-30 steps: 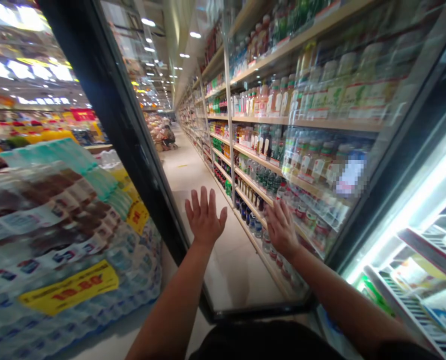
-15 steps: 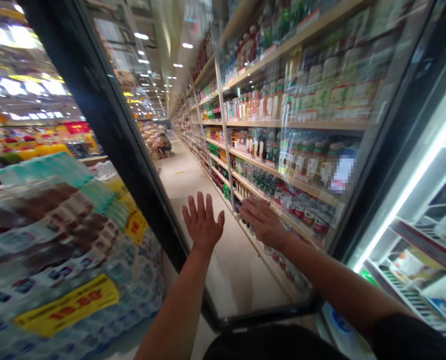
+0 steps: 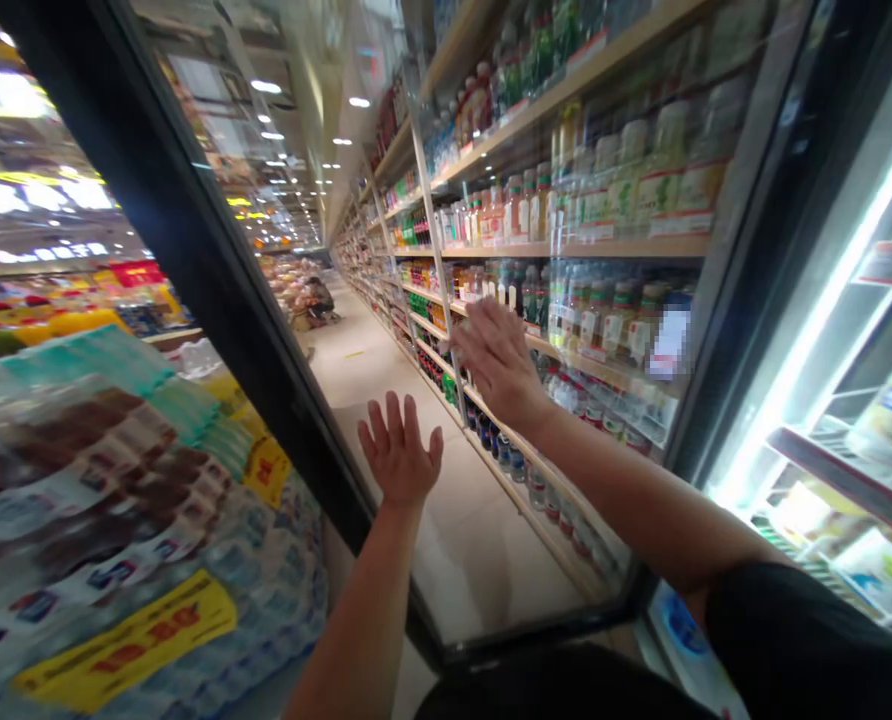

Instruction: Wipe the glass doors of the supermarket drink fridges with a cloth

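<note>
A glass door [image 3: 491, 580] in a black frame [image 3: 198, 250] stands before me, leaning across the view. My left hand [image 3: 399, 462] is raised against or close to the pane, palm forward with the fingers spread, and holds nothing. Higher and to its right, my right hand [image 3: 502, 365] is lifted in front of the glass with its fingers stretched out, slightly blurred. Whether either palm touches the glass I cannot tell. In the pane, behind my hands, appear shelves [image 3: 633, 247] of bottled drinks [image 3: 675, 170] along an aisle.
Shrink-wrapped bottle packs [image 3: 153, 500] are stacked at the left, with a yellow price sign [image 3: 131, 640]. On the right is a lit cooler with wire shelves [image 3: 851, 480] holding packaged goods. A crouching person [image 3: 317, 300] shows far down the aisle.
My right hand has risen along the glass, away from the left hand. My left hand keeps its spread pose. The view has shifted slightly, showing more of the lit cooler.
</note>
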The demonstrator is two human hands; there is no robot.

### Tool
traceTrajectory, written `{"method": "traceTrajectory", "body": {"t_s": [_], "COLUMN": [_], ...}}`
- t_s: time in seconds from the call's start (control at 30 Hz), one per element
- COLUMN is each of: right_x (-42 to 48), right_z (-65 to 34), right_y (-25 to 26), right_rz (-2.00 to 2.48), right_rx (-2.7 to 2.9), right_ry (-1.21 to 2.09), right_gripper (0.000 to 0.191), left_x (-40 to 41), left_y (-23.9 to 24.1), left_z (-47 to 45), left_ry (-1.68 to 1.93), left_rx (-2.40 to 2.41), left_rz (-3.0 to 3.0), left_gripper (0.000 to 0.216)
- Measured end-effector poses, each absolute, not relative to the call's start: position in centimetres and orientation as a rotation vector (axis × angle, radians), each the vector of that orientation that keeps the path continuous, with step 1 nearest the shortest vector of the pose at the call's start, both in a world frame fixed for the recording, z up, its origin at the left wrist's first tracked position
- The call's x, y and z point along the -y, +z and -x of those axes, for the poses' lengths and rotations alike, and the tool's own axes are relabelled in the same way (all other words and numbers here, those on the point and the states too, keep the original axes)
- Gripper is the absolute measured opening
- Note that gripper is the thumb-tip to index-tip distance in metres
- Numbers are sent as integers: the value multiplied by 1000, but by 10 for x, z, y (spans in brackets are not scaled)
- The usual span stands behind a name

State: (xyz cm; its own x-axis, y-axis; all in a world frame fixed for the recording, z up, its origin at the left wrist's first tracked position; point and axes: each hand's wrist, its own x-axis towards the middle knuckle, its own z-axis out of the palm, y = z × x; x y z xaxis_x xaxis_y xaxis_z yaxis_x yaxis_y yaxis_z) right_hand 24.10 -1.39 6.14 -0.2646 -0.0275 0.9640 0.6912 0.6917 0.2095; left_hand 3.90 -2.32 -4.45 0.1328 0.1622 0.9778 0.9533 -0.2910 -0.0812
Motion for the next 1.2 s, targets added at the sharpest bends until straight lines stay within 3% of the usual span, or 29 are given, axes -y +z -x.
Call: {"method": "traceTrajectory", "body": {"t_s": [0.13,0.33,0.53,0.67,0.9,1.1,1.2], "right_x": [14,18,7,8,0,13,1], "right_z": [-230,-218,-233,-232,-222,-185,-190], "right_y": [77,60,63,47,108,95,114], "right_rz": [689,499,632,519,709,618,565], "right_rx": [1589,2125,1675,1920,1651,2056,1998], "right_ry": [-715,-828,-744,-846,-726,-896,-910], "right_gripper": [39,49,48,44,44,48,47], "left_x": [26,22,12,9,7,8,10], "left_y": [-43,-44,-46,-47,-48,-47,-46], "left_z": [-40,-37,-38,-39,-38,-36,-36], "left_ry": [-1203,-1207,-1265,-1248,-1248,-1222,-1208], "left_rx": [1079,1123,1141,1157,1152,1106,1122], "left_rz": [1580,1613,1660,1644,1649,1619,1631], "left_gripper": [71,65,62,62,63,64,64]}}
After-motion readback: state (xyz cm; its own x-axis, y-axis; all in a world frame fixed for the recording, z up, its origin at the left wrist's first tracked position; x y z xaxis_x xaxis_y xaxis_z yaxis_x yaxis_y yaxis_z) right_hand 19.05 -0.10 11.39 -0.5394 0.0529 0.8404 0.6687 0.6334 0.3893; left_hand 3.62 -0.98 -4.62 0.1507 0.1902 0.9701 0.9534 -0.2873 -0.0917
